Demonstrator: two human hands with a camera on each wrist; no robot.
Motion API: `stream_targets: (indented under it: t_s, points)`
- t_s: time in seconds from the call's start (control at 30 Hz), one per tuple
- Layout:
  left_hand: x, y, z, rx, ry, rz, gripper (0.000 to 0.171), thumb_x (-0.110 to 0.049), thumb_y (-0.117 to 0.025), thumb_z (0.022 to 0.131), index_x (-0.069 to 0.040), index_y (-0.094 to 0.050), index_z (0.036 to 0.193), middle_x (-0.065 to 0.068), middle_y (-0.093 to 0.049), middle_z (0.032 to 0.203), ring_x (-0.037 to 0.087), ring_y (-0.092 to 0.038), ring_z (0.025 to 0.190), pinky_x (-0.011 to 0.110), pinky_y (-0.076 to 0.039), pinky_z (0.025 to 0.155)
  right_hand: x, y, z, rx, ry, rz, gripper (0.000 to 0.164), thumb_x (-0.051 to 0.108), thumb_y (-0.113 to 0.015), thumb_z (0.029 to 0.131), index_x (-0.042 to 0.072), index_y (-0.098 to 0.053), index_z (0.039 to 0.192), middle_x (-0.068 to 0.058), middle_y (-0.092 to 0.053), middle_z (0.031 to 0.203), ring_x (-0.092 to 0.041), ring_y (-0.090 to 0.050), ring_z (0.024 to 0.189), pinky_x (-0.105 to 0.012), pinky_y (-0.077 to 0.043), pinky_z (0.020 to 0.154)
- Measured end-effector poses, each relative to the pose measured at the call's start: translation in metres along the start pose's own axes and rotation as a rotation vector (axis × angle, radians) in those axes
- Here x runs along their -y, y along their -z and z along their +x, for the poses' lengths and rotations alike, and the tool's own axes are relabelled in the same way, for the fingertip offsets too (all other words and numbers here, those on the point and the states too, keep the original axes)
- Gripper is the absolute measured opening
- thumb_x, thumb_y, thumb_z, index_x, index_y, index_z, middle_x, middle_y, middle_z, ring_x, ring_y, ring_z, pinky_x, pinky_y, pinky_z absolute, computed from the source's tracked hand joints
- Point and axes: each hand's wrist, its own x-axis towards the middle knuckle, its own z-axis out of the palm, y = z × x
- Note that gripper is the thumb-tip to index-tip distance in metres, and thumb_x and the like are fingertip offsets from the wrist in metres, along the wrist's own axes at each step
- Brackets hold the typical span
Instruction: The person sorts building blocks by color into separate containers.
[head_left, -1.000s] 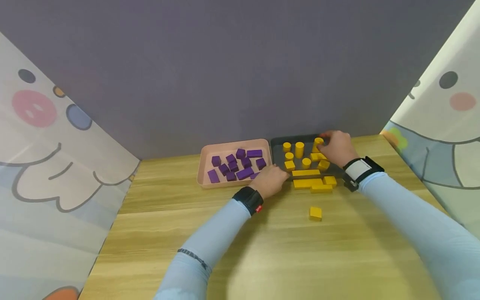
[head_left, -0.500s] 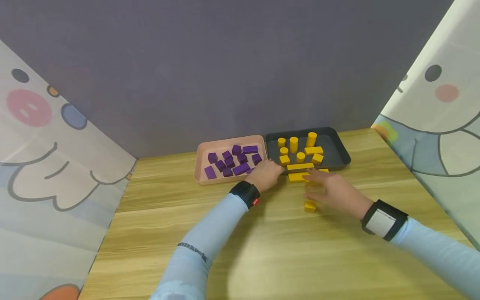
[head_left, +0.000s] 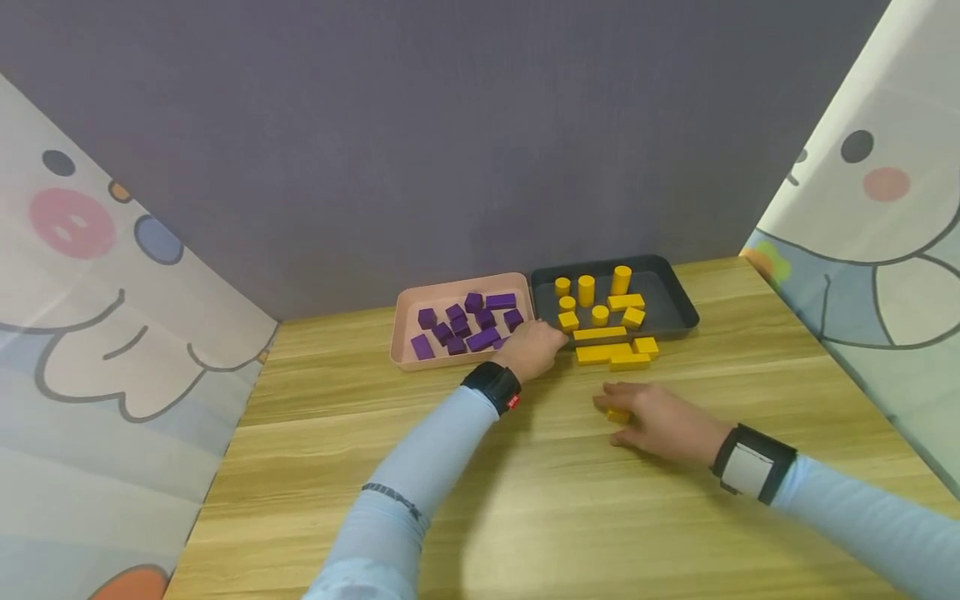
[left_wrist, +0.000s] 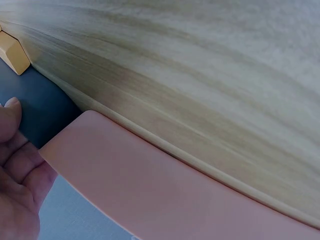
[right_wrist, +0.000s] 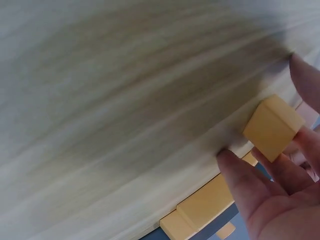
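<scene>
My left hand is at the near left corner of the dark tray. In the left wrist view its thumb lies on the tray's outer wall, fingers curled behind the rim. Beside it is the pink tray, holding several purple blocks. On the table nearer me, my right hand is spread around a yellow block. The right wrist view shows its thumb apart from the block and the fingers close to it; whether they touch cannot be told.
Several yellow cylinders and blocks stand or lie in the dark tray. A yellow bar lies at its near edge. In front are another yellow bar, a shorter one and a block. A grey wall rises behind.
My right hand has let go of a yellow cylinder, now upright in the dark tray, and has come back toward me to the yellow block. My left hand stays at the tray corner.
</scene>
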Motion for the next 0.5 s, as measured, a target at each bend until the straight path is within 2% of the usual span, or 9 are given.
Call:
stream_targets:
  t_s: [0.07, 0.27, 0.5]
  points:
    - [0.0004, -0.0009, 0.0001, 0.003, 0.002, 0.003, 0.024, -0.015, -0.059, 0.106, -0.021, -0.077, 0.120, -0.005, -0.081, 0.105, 0.015, -0.075, 0.098, 0.036, -0.054, 0.110, -0.0010, -0.0016, 0.0007, 0.010, -0.002, -0.005, 0.051, 0.023, -0.084, 0.087, 0.011, -0.070, 0.135, -0.020, -0.067, 0.140, -0.038, -0.067, 0.126, -0.054, -0.056, 0.103]
    - [0.0017, -0.0034, 0.0010, 0.003, 0.005, 0.002, 0.024, -0.016, -0.058, 0.107, -0.021, -0.077, 0.120, -0.006, -0.081, 0.106, 0.014, -0.075, 0.099, 0.037, -0.053, 0.112, -0.0009, -0.0014, 0.0029, 0.012, -0.013, -0.008, 0.033, 0.011, -0.081, 0.089, 0.014, -0.077, 0.121, -0.004, -0.077, 0.120, -0.022, -0.073, 0.110, -0.044, -0.062, 0.094]
    - [-0.0004, -0.0002, -0.0003, 0.001, -0.003, 0.018, 0.023, -0.015, -0.059, 0.106, -0.021, -0.077, 0.119, -0.005, -0.080, 0.104, 0.014, -0.074, 0.096, 0.034, -0.057, 0.106, -0.0005, 0.0052, 0.0082, 0.024, -0.029, 0.021, 0.025, 0.006, -0.082, 0.086, 0.012, -0.080, 0.110, 0.000, -0.079, 0.107, -0.017, -0.074, 0.098, -0.042, -0.064, 0.087]
